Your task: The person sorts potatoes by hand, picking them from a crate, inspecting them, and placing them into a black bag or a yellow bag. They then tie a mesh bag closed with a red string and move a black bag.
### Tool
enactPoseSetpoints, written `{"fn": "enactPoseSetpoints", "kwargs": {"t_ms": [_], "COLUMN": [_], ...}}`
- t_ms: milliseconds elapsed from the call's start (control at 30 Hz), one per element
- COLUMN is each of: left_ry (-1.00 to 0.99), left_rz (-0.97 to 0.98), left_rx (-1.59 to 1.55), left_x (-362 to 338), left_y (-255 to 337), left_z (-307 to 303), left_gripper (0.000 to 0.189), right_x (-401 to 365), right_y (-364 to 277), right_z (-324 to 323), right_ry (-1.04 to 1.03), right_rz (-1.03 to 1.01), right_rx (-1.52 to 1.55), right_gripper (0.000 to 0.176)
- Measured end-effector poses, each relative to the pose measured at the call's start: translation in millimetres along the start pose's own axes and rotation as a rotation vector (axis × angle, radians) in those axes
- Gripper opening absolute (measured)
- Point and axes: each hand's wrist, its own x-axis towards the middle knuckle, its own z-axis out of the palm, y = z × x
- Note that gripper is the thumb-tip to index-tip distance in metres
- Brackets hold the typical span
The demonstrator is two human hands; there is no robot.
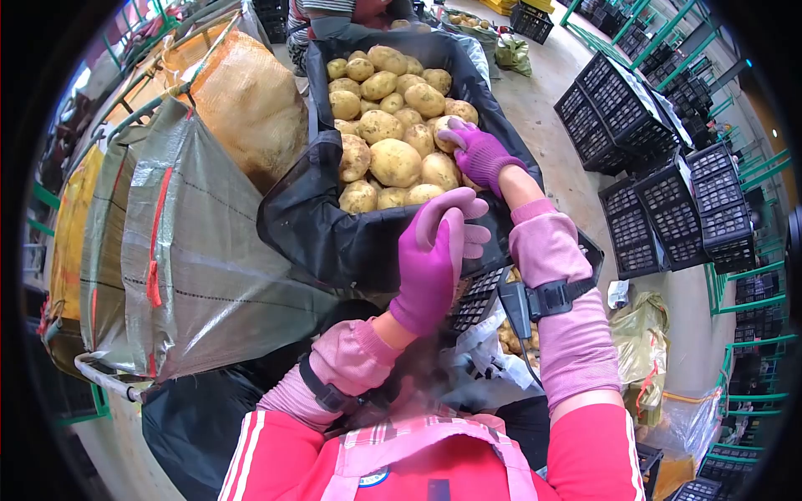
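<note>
A black-lined crate (pixel 305 225) full of potatoes (pixel 395 163) stands in front of me. My right hand (pixel 480 156), in a purple glove, reaches over the crate's right side, its fingers bent round a potato (pixel 447 134) among the others. My left hand (pixel 439 250), also gloved, is raised over the near edge of the crate, palm turned to the right, fingers spread and thumb apart, holding nothing.
Tall woven sacks (pixel 200 242) and an orange mesh sack (pixel 246 100) stand at the left. Black crates (pixel 618 113) are stacked at the right. Below my arms lies white paper (pixel 493 351) over another crate with potatoes. A person (pixel 347 17) is beyond the crate.
</note>
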Motion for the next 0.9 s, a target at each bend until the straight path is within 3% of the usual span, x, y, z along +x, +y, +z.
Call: {"fn": "enactPoseSetpoints", "kwargs": {"t_ms": [67, 100, 167, 233, 300, 400, 467, 500, 533, 567, 700, 833, 900], "left_ry": [0.023, 0.021, 0.047, 0.066, 0.007, -0.090, -0.183, -0.213, -0.242, -0.269, -0.333, -0.339, -0.359], "left_rz": [0.004, -0.001, -0.039, -0.046, -0.061, -0.183, -0.266, -0.283, -0.298, -0.315, -0.333, -0.375, -0.382], "left_rx": [-0.010, -0.005, -0.069, -0.047, 0.031, 0.042, 0.097, 0.130, 0.163, 0.196, 0.289, 0.403, 0.453], "left_x": [1.6, 2.7, 4.2, 3.6, -1.0, -4.3, -9.9, -12.4, -13.8, -15.4, -17.5, -11.4, -9.4], "left_y": [-2.9, -3.5, -1.4, -2.2, 1.4, 1.9, 1.0, -1.3, -4.7, -8.4, -27.6, -42.1, -49.1], "left_z": [0.4, -0.4, 0.9, -2.5, -5.6, -0.4, 7.7, 14.2, 21.1, 27.7, 48.3, 63.8, 73.0], "left_gripper": [0.030, 0.030, 0.028, 0.029, 0.031, 0.033, 0.034, 0.034, 0.034, 0.034, 0.031, 0.030, 0.033], "right_x": [-2.2, 0.3, -21.8, -66.0, -127.9, -222.2, -296.3, -323.0, -343.6, -372.8, -416.7, -425.0, -409.5], "right_y": [19.9, 27.2, 17.6, 19.7, 47.5, 115.8, 181.4, 183.4, 181.6, 192.5, 164.0, 133.4, 115.8], "right_z": [8.5, 1.3, -31.9, -65.3, -83.6, -29.1, 54.8, 82.6, 111.7, 160.2, 241.1, 290.6, 312.3], "right_ry": [0.060, -0.005, 0.311, 0.683, 0.806, 0.879, 0.542, 0.164, -0.127, -0.183, -0.527, -0.571, -0.617], "right_rz": [-0.096, 0.016, 0.088, 0.052, 0.157, 0.378, 0.765, 0.995, 1.090, 0.971, 1.138, 1.232, 1.254], "right_rx": [0.023, 0.253, 0.524, 0.373, 0.391, 0.589, 0.355, 0.348, 0.333, 0.345, 0.528, 0.533, 0.315], "right_gripper": [0.046, 0.042, 0.036, 0.032, 0.030, 0.031, 0.034, 0.042, 0.047, 0.048, 0.056, 0.078, 0.086]}}
